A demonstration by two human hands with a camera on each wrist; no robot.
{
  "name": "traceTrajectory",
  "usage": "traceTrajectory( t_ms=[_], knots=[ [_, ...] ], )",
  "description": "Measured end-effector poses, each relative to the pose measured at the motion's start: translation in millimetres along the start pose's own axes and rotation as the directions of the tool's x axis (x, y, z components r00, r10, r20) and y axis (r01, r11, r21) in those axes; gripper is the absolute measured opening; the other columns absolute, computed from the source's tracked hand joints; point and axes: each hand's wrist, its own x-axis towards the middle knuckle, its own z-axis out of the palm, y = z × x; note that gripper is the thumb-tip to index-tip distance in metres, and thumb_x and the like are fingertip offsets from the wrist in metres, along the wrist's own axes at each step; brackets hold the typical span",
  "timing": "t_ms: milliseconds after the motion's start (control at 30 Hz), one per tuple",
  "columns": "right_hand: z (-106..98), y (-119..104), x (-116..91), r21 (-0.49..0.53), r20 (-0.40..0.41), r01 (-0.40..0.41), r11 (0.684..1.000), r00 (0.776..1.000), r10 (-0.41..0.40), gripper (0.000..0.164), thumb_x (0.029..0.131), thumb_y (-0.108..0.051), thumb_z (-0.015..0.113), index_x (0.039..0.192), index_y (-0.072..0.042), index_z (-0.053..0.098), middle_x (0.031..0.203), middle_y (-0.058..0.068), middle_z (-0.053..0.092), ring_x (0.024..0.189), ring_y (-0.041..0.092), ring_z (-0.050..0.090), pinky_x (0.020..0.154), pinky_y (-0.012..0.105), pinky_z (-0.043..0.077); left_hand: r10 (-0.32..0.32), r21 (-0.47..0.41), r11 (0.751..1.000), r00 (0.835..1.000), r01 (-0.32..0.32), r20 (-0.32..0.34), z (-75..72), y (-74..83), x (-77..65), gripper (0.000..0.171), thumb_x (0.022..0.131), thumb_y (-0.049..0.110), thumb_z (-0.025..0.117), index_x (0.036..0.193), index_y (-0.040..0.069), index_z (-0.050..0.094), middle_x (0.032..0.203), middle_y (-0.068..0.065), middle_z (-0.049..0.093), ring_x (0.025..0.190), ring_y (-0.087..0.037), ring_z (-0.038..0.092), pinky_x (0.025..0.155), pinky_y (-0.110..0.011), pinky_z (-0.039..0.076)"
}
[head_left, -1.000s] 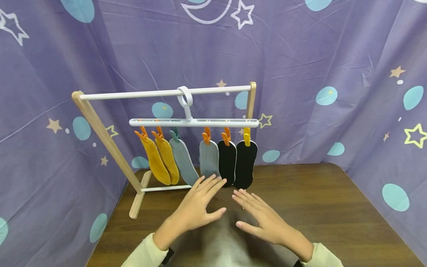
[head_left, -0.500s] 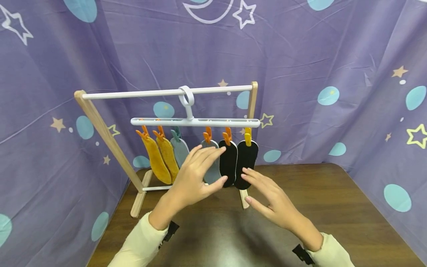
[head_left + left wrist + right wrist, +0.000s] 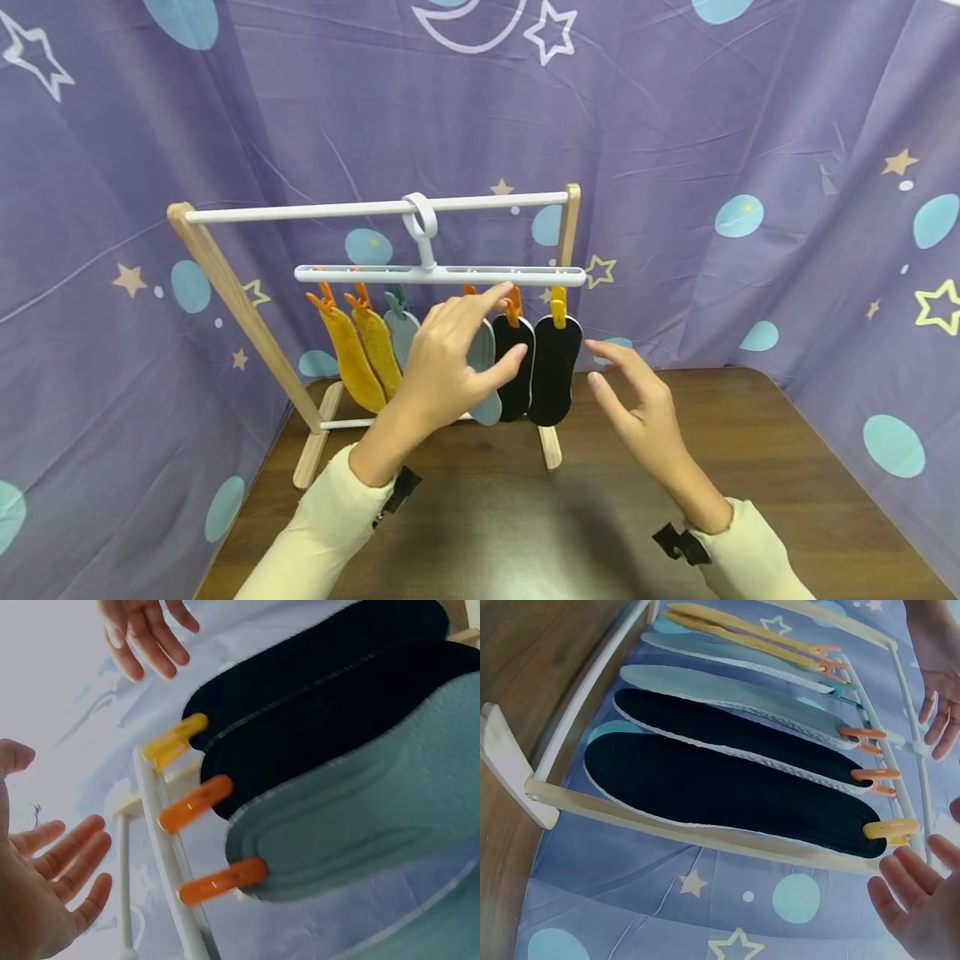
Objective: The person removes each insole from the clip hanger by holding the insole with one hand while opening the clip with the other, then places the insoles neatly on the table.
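A white clip hanger (image 3: 367, 275) hangs from the rack's top bar, with insoles clipped along it. On the left are two mustard-yellow insoles (image 3: 349, 362), then two grey-blue insoles (image 3: 337, 810), then two black insoles (image 3: 555, 375) on the right. My left hand (image 3: 450, 358) is raised in front of the grey-blue pair, fingers spread, near the orange clip (image 3: 513, 308); in the left wrist view it shows apart from the clips. Beside the rightmost black insole and its yellow clip (image 3: 558, 310) is my right hand (image 3: 645, 408), fingers relaxed and holding nothing.
The rack has a white top bar (image 3: 262, 213) and wooden legs (image 3: 243, 321), with feet (image 3: 550, 447) on a brown wooden table (image 3: 720, 467). Behind it hangs a purple curtain (image 3: 660, 150) printed with stars and blue ovals. Black straps (image 3: 678, 546) circle both wrists.
Both hands have risen from low in front of the insoles toward clip height. The right hand has also moved right, away from the black insole. The hanger and insoles hang much as before.
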Motion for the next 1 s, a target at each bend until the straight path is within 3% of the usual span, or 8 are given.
traceTrajectory(
  t_ms=[267,400,467,633,800,933,1000],
  knots=[
    [-3.3,3.1,7.8,0.096,-0.027,-0.225,0.97,0.973,0.229,0.033,0.099,0.003,0.06,0.131,-0.002,0.065,0.127,0.015,0.068,0.119,0.008,0.063,0.096,0.015,0.052,-0.128,-0.028,0.991,0.99,0.13,0.067,13.3,10.0,18.8,0.06,0.089,0.037,0.074,0.141,0.011,0.058,0.104,-0.002,0.073,0.093,-0.02,0.067,0.083,-0.039,0.053],
    [-2.9,6.9,9.2,0.128,-0.014,-0.313,0.941,0.948,0.317,0.03,0.101,-0.002,0.06,0.13,-0.002,0.065,0.124,0.003,0.069,0.117,0.008,0.064,0.094,0.014,0.053,-0.23,-0.045,0.971,0.967,0.236,0.109,19.4,11.4,27.0,0.053,0.09,0.038,0.073,0.136,0.013,0.061,0.103,0.0,0.073,0.09,-0.018,0.069,0.078,-0.037,0.055],
    [-2.3,9.7,9.7,0.137,-0.008,-0.342,0.93,0.938,0.346,0.029,0.101,-0.003,0.06,0.13,-0.001,0.065,0.122,0.003,0.069,0.116,0.008,0.065,0.094,0.015,0.054,-0.284,-0.065,0.954,0.951,0.293,0.123,22.4,12.6,30.1,0.048,0.09,0.036,0.073,0.131,0.012,0.064,0.104,0.0,0.074,0.09,-0.018,0.07,0.076,-0.036,0.056],
    [-0.2,16.1,10.6,0.14,0.011,-0.379,0.915,0.924,0.381,0.027,0.102,-0.004,0.06,0.128,0.003,0.064,0.12,0.017,0.069,0.114,0.008,0.066,0.093,0.013,0.054,-0.413,-0.127,0.892,0.897,0.433,0.156,29.5,17.2,35.3,0.037,0.092,0.033,0.072,0.121,0.009,0.071,0.106,-0.003,0.078,0.092,-0.02,0.074,0.081,-0.037,0.059],
    [1.4,21.5,11.3,0.119,0.027,-0.389,0.913,0.921,0.389,0.028,0.102,-0.005,0.059,0.128,0.005,0.063,0.121,0.022,0.069,0.112,0.004,0.065,0.089,0.011,0.052,-0.529,-0.23,0.79,0.821,0.569,0.216,33.7,19.8,41.5,0.037,0.092,0.031,0.072,0.12,0.006,0.073,0.108,-0.008,0.079,0.092,-0.019,0.077,0.083,-0.036,0.062],
    [2.1,25.4,12.7,0.105,0.046,-0.411,0.906,0.912,0.408,0.028,0.102,-0.007,0.06,0.129,0.002,0.064,0.121,0.022,0.07,0.109,0.001,0.065,0.087,0.011,0.052,-0.58,-0.299,0.699,0.76,0.65,0.295,35.1,18.6,46.8,0.041,0.092,0.028,0.073,0.124,0.004,0.072,0.112,-0.01,0.078,0.097,-0.019,0.077,0.086,-0.034,0.062],
    [1.8,27.4,13.5,0.096,0.068,-0.429,0.898,0.903,0.424,0.029,0.103,-0.009,0.06,0.13,0.002,0.063,0.121,0.023,0.07,0.108,0.001,0.064,0.087,0.011,0.051,-0.594,-0.308,0.667,0.734,0.678,0.328,35.5,16.8,49.1,0.042,0.092,0.028,0.072,0.125,0.002,0.071,0.114,-0.011,0.077,0.101,-0.02,0.076,0.087,-0.033,0.062]
  ],
)
